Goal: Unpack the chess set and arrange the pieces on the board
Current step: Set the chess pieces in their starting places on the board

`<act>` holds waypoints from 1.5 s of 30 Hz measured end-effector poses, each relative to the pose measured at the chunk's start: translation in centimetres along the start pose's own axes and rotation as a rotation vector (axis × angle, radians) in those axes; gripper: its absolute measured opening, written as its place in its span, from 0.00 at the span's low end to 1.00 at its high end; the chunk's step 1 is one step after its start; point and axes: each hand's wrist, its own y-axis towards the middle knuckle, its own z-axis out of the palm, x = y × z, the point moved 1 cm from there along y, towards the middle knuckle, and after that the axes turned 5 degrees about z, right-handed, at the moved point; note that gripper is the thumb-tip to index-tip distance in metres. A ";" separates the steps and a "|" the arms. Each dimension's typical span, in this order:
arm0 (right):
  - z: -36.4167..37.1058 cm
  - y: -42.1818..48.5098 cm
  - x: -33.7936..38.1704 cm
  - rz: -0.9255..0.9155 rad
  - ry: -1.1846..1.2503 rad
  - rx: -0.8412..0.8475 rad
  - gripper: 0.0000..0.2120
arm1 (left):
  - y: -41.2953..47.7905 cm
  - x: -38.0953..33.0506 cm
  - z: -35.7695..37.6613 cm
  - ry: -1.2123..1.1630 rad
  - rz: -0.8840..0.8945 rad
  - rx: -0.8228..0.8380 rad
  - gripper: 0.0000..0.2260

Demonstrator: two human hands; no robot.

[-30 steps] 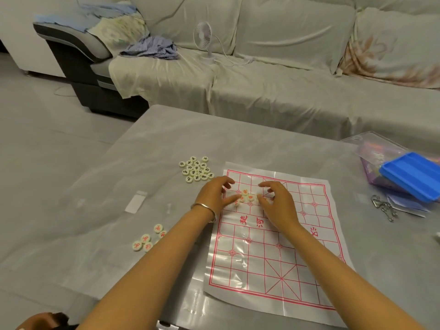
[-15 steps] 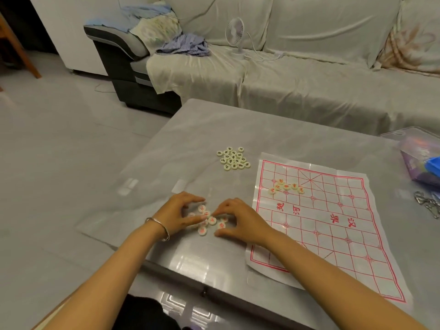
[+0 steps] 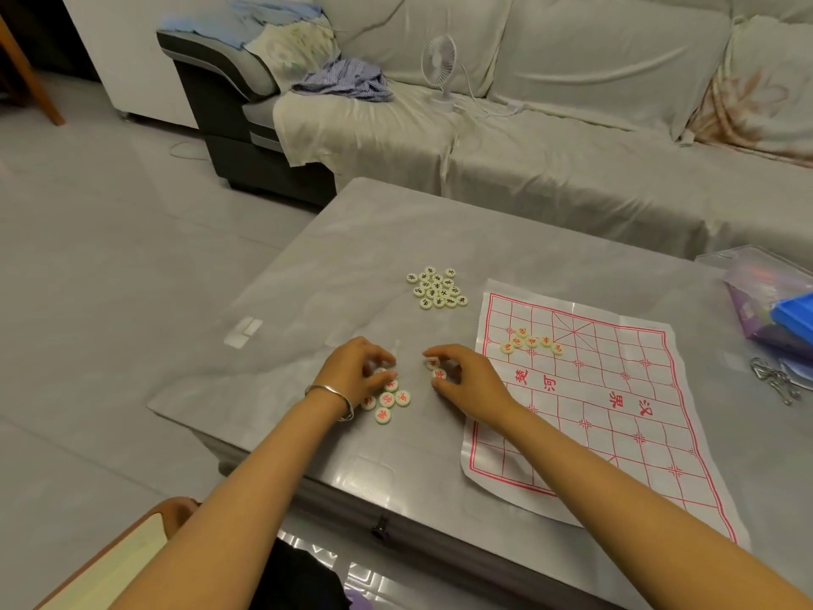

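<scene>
A white plastic board sheet (image 3: 616, 416) with a red grid lies on the grey table, right of my hands. Several red-lettered pieces (image 3: 531, 342) sit in a cluster on its far left part. A pile of black-lettered pieces (image 3: 437, 289) lies on the table beyond the board's far left corner. Near the table's front edge lies a small group of red-lettered pieces (image 3: 389, 400). My left hand (image 3: 354, 374) has its fingers curled over that group, pinching pieces. My right hand (image 3: 468, 378) pinches red pieces (image 3: 435, 367) just left of the board.
A clear plastic box with a blue lid (image 3: 778, 306) stands at the table's right edge, with metal rings (image 3: 774, 380) in front of it. A small clear wrapper (image 3: 243, 332) lies at the left. A covered sofa with a small white fan (image 3: 442, 66) stands behind the table.
A second ago both hands were on the board at the red cluster. They have since come left to the red pieces near the front edge and are picking them apart. My view has turned left.
</scene>
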 end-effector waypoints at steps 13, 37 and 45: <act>1.8 0.3 0.8 -0.036 -0.022 -0.035 0.14 | 0.1 0.4 -1.2 -0.056 0.058 0.148 0.13; 1.2 0.4 -0.4 -0.018 0.147 -0.123 0.08 | 2.0 1.1 -0.4 0.032 0.110 0.086 0.11; -7.1 -0.3 -5.4 0.081 0.262 -0.342 0.09 | 7.6 -7.6 2.6 -0.151 0.257 -0.060 0.12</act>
